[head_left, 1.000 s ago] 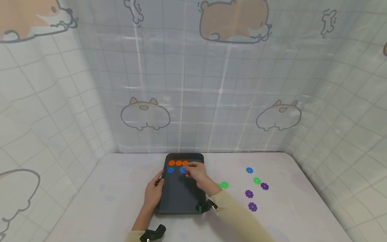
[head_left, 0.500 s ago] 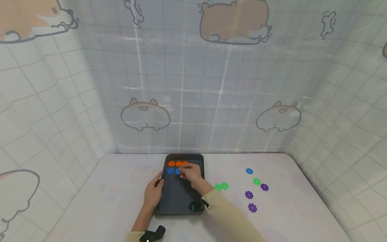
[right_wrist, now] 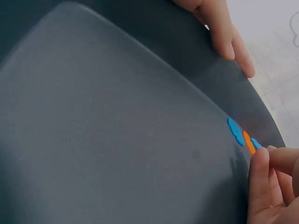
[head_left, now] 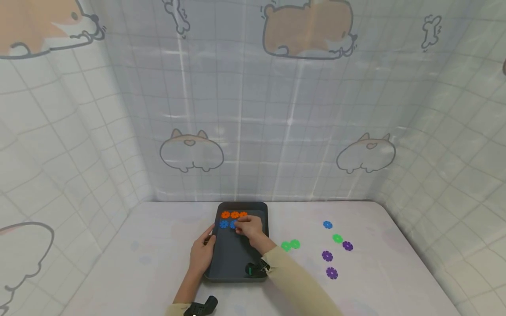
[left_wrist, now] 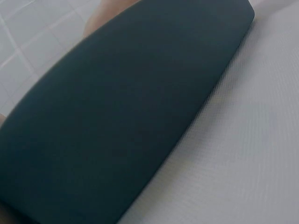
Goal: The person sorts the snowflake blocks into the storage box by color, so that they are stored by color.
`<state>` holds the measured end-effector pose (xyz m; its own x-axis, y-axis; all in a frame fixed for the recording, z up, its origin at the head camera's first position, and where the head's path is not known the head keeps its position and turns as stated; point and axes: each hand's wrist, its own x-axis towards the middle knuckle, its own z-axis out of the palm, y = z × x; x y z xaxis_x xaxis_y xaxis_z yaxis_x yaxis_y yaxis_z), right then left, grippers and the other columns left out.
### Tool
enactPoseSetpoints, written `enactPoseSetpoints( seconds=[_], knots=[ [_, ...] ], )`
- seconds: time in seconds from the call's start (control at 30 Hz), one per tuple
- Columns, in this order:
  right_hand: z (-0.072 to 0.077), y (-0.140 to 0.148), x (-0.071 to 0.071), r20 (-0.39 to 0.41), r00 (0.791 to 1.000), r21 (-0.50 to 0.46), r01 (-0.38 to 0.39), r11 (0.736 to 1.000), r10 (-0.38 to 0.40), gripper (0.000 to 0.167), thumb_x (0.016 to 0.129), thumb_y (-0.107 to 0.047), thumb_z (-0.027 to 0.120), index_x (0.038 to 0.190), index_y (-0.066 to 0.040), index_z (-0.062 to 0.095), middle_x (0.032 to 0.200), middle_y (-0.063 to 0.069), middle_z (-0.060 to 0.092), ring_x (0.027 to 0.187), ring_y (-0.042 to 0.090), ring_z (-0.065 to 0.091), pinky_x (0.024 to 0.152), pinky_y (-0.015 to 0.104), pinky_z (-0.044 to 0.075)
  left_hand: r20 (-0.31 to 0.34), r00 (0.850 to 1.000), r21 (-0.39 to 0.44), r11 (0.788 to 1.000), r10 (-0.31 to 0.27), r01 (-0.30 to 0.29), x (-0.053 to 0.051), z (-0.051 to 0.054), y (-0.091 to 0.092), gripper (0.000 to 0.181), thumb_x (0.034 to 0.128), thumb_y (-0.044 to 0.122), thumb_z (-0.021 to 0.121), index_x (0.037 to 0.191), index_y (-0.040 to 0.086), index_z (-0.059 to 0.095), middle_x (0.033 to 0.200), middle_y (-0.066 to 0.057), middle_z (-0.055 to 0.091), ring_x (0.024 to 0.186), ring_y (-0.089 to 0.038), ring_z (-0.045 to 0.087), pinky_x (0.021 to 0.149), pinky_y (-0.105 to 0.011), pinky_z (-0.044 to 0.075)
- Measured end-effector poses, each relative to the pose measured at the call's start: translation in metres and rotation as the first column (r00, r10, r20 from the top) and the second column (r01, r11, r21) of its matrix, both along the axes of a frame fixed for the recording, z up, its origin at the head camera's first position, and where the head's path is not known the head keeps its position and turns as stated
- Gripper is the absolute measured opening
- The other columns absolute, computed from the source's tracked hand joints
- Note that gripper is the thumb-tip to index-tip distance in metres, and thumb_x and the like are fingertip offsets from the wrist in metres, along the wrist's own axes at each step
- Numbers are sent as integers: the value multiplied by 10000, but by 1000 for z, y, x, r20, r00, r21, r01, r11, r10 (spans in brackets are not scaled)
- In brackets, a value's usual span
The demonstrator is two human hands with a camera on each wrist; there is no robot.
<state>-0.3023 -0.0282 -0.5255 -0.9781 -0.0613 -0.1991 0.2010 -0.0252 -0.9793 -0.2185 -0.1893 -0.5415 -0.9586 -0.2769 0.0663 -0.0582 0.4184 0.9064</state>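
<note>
A dark grey rectangular tray (head_left: 237,259) lies on the table, its outer wall (left_wrist: 126,107) filling much of the left wrist view. My left hand (head_left: 202,254) grips its left rim, thumb over the edge. Inside, the right hand (head_left: 251,228) pinches a blue flower-shaped disc (head_left: 232,224), partly covered by the fingertips. Another blue disc (head_left: 224,224) lies just left of it. Behind them runs a row of orange flower-shaped discs (head_left: 235,214), the rightmost partly hidden by the right hand. In the right wrist view, thumb and finger meet beside the blue disc (right_wrist: 255,143).
Right of the tray, two green discs (head_left: 290,245) lie touching. Farther right are a blue disc (head_left: 327,224), a green disc (head_left: 337,238) and three purple discs (head_left: 327,256). Sheets with cartoon dogs surround the white table (head_left: 150,250) at the back and sides.
My right hand has shifted left with the blue disc, bringing it close to the other blue disc. Both green discs beside the tray now show fully. The left hand stays on the rim.
</note>
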Motion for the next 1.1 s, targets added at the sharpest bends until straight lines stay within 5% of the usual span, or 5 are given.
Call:
enactPoseSetpoints(
  seconds=[1.1],
  knots=[
    [-9,-10,-7,-96,994,162,73,984,-58,57,822,25,731,852,14,684,735,95,661,525,158,637,497,295,530,-20,1000,-8,1000,-8,8,2,2,2,418,1014,164,480,1430,127,501,1226,-206,604,1057,-318,574,875,-504,444]
  ],
)
